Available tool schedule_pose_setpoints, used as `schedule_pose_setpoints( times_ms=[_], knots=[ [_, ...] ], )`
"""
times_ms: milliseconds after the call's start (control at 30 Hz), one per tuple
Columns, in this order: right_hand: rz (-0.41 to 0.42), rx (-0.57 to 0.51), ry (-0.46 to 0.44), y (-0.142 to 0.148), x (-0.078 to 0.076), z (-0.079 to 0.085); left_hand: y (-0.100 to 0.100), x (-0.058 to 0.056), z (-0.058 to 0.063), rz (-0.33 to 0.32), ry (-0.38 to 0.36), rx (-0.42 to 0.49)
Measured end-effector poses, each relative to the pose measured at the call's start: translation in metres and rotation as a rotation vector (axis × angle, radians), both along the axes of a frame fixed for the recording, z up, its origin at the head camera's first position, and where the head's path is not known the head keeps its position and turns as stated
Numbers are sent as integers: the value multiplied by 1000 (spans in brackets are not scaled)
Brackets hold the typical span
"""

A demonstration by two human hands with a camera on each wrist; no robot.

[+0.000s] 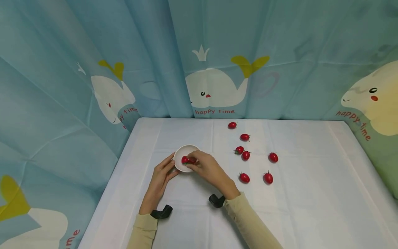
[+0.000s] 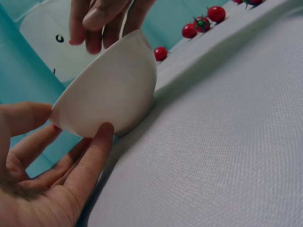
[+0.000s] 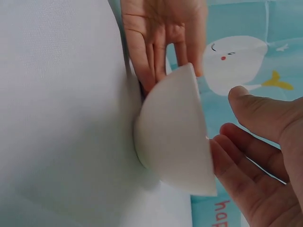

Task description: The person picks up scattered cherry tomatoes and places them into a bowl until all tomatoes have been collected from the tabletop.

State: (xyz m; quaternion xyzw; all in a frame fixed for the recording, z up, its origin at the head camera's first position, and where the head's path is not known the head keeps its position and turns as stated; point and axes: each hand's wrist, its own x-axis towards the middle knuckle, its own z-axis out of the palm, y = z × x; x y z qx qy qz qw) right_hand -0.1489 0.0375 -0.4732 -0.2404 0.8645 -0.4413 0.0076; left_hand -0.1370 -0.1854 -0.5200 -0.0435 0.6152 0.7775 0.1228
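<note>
A: How are the bowl and the hands placed?

B: The white bowl [image 1: 180,152] is set upright on the white-covered table [image 1: 311,200], left of the loose tomatoes. Its outer wall is held by the left hand [image 1: 161,174], with fingers and thumb spread around it. The right hand [image 1: 209,168] is poised over the mouth, thumb and fingers parted. Two tomatoes are seen inside: the left one [image 1: 185,159], and another partly covered by the fingers. Whether that one is touched cannot be told.

A: What could go wrong?

B: The bowl could be tipped — its sides flare from a narrower base, so a knock on the rim could be enough if the left hold were loosened. A tomato could be flicked over the rim if it were caught by a fingertip. The seven loose tomatoes [image 1: 244,178] could be set rolling by a brushing sleeve.

A: Which way is everything pointed?

B: The bowl's mouth is turned upward; no long axis is shown by its round rim. Some green is shown at the near side of the left one — the other's axis is hidden. The farthest tomato [image 1: 232,125] is laid crosswise, stem to the right; the rightmost tomato [image 1: 273,157] is laid with its stem roughly away from the person.
</note>
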Motion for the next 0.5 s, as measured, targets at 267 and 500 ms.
schedule_pose_setpoints(
  times_ms=[267, 500],
  knots=[
    [-7, -35, 4, 19, 9, 11, -1, 0, 0, 6, 2, 7],
    [-45, -35, 49, 41, 23, 20, -1, 1, -1, 9, -1, 13]
  ],
)
